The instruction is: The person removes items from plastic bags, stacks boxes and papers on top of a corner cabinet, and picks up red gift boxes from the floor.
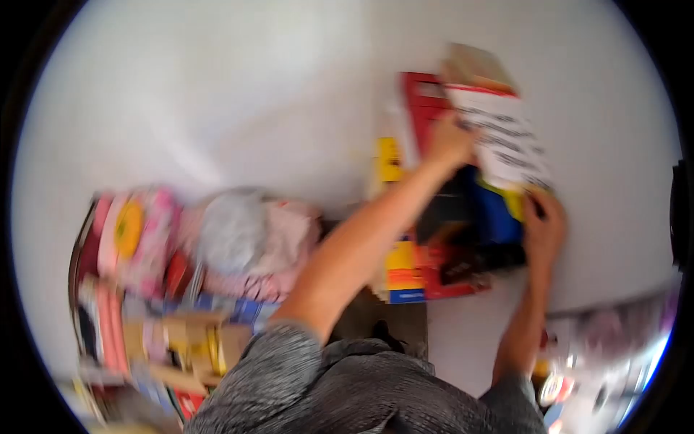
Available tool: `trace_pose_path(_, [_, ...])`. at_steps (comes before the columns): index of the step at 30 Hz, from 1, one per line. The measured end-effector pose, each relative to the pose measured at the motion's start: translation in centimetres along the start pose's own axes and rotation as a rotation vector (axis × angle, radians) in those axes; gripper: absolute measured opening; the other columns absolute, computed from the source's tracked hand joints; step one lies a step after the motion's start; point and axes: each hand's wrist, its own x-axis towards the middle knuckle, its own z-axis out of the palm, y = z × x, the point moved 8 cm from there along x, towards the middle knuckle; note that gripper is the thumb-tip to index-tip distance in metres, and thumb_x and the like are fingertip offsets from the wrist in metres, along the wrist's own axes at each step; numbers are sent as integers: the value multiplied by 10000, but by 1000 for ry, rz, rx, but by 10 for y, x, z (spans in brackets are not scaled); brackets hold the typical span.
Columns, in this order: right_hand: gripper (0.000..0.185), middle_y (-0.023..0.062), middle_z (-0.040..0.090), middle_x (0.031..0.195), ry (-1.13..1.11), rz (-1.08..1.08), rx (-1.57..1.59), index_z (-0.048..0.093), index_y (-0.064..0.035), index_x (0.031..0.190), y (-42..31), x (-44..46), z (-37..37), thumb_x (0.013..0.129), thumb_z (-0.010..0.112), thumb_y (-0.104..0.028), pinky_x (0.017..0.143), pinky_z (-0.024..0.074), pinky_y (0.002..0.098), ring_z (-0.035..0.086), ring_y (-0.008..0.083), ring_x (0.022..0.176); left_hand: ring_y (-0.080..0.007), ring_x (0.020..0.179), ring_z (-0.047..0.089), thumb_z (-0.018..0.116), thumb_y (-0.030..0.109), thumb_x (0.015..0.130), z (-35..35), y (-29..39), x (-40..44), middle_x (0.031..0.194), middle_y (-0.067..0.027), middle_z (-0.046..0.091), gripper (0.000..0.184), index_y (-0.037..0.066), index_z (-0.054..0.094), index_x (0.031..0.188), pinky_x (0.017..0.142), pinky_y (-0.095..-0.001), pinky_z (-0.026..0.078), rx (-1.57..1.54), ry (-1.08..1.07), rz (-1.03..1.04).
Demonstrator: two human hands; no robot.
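Note:
A white sheet or packet with rows of dark lettering and a red top edge [499, 134] lies tilted in front of me, blurred by motion. My left hand [455, 142] is closed at its left edge, with the fingertips partly hidden. At the lower right corner, my right hand [543, 224] pinches it with curled fingers. Behind its top shows a beige-brown flat item [477, 66]. A red flat box or folder [421, 98] is left of the sheet, and a blue and yellow item [499, 217] sits below it, between my hands.
Yellow-and-blue printed material [403, 267] stands at the left of the pile. On the left, a shelf or crate holds pink patterned bundles [148, 239], a grey wrapped bundle [233, 231] and cardboard boxes [188, 336]. Blurred goods [557, 387] lie at lower right.

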Motion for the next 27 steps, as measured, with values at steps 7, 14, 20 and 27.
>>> trace_pose_path(7, [285, 129, 717, 1161, 87, 77, 35, 705, 26, 1150, 22, -31, 0, 984, 681, -204, 985, 501, 324, 665, 227, 1066, -182, 682, 670, 688, 240, 947, -35, -16, -70, 898, -146, 647, 568, -73, 446, 1355, 514, -319, 562, -347, 67, -11])
trace_pose_path(14, [148, 134, 709, 919, 383, -177, 500, 709, 39, 938, -92, -98, -29, 959, 706, -107, 788, 546, 349, 661, 205, 823, -165, 940, 678, 695, 227, 958, -191, -150, -288, 1116, -109, 651, 542, -6, 487, 1401, 721, -308, 603, -186, 440, -211])
trace_pose_path(20, [156, 188, 651, 1227, -326, -238, 749, 629, 52, 1130, -127, -139, 64, 1019, 555, -28, 1017, 502, 356, 631, 258, 1124, -184, 868, 676, 697, 215, 951, -341, -195, -595, 1063, -133, 672, 458, -7, 561, 1328, 682, -313, 604, 3, 1209, -610])
trace_pose_path(27, [99, 169, 638, 1195, -664, -96, 839, 604, 25, 1092, -170, -196, 138, 1010, 567, -17, 997, 483, 354, 609, 221, 1099, -124, 818, 650, 675, 167, 965, -455, -81, -794, 953, -66, 664, 336, -16, 607, 1239, 647, -262, 589, 523, 1595, -565])
